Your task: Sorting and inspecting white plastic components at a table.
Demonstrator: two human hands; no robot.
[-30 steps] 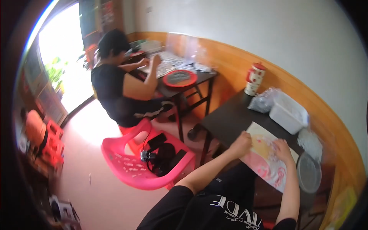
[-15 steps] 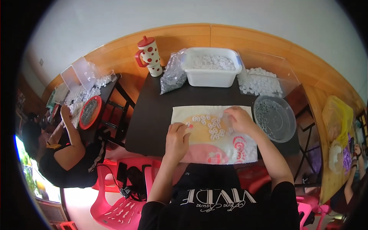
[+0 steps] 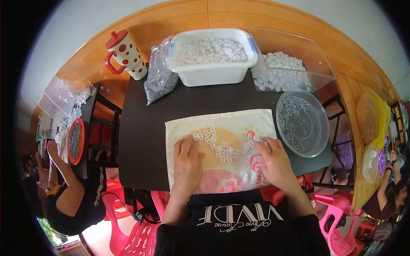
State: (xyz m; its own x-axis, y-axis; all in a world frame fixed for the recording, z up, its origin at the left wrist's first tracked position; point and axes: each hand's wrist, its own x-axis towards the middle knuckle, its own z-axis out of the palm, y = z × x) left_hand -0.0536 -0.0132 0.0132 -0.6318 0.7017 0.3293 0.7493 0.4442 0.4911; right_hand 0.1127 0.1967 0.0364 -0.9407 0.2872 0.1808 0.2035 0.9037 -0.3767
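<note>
A cream towel with a yellow and red print lies on the dark table in front of me. Scattered across its middle are small white oval plastic pieces, several with two holes. My left hand rests on the towel's left part, fingers stretched forward just beside the leftmost pieces. On the right, my right hand lies with fingers extended at the edge of the pieces, close to a few near the red print. No held piece shows in either hand; the undersides of the fingers are hidden.
Behind the towel stand a white tub of white pieces, a bag of grey metal bits, a spotted tumbler and a clear box of white pieces. Right is a clear bowl of screws. Another person works at left.
My view has shifted. Both hands have come down flatter onto the towel, the right one moving nearer to me. The white pieces are spread differently, some now in a line toward the right hand.
</note>
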